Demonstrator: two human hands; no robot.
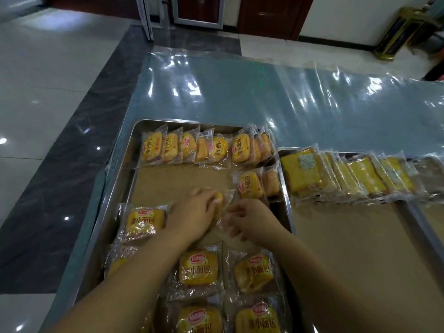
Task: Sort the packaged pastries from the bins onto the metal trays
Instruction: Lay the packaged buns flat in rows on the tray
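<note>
Grips a pastry (219,204) at the tray's (168,121) middle, left hand (194,212) curled over it, right hand (249,219) pinching its wrapper; risks toppling the packs (249,186) by the tray's right wall with a hasty shove.

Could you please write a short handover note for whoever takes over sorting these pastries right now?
Hands: left hand grips a packaged bun at the middle of the left tray; right hand pinches its wrapper.
Done: a far row of buns stands on edge along its back; a second row has two, at the right. The right tray holds a row of cake slices.
To do: probably stand the held bun beside those two, then the loose buns lying flat at the near end.
</note>
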